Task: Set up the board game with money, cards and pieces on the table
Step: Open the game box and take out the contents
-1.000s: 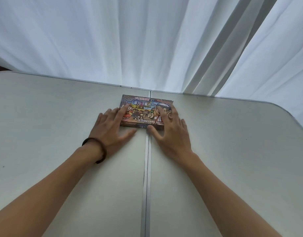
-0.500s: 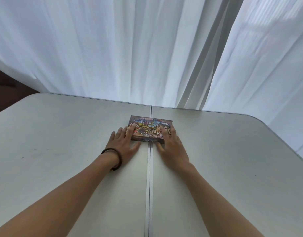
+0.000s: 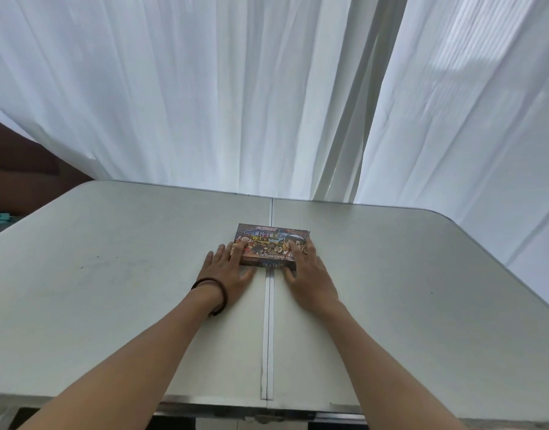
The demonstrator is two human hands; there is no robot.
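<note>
Spread flat, the left grip [image 3: 228,268] lies palm-down on the bench [image 3: 111,259] with its fingers straight, two fingertips resting on the near left corner of the board game box [image 3: 268,245] and the thumb splayed out on the bench surface toward the box's near edge. The right grip [image 3: 310,274] is likewise spread: its straight fingers lie across the right part of the box lid, and its thumb points at the near side of the box; whether the thumb touches the box I cannot tell. Neither grip curls round anything. White curtains [image 3: 205,88] hang in long folds behind the far edge and fill the upper part of the view. The pale bench has rounded far corners and a metal seam [image 3: 268,321] running from near edge to far edge through its middle. The closed box, printed with bright cartoon figures and lettering, lies flat across that seam, in the far half of the bench. A dark band [image 3: 218,290] circles the left wrist. Past the bench's left edge something dark brown [image 3: 18,175] shows, too dim to name.
</note>
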